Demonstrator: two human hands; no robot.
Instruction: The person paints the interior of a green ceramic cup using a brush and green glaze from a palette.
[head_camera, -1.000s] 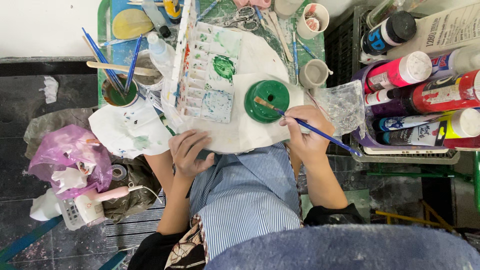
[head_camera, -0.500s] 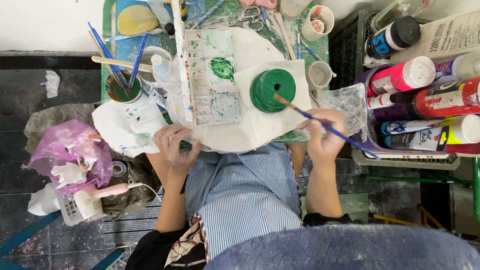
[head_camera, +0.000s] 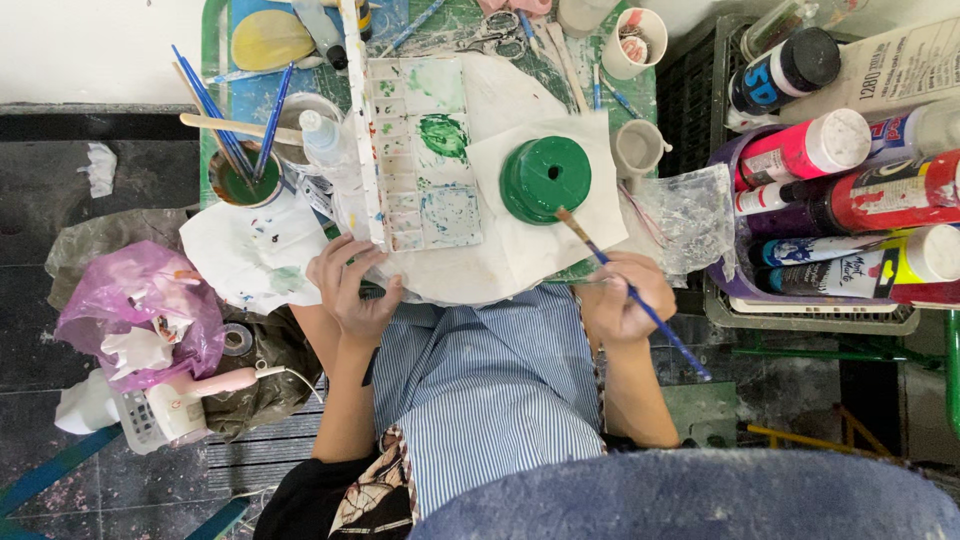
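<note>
Currently your right hand (head_camera: 622, 298) pinches a brush (head_camera: 630, 290) between closed fingers (head_camera: 640, 275). Its long axis runs diagonally, bristle tip up-left touching the edge of the green disc (head_camera: 545, 178), handle trailing down-right past your wrist. The disc lies up-left of those fingers, on white paper (head_camera: 590, 215). Your left hand (head_camera: 352, 290) rests with fingers spread on the near corner of the palette (head_camera: 420, 150), well apart from the disc. Your right hand is the nearer one.
</note>
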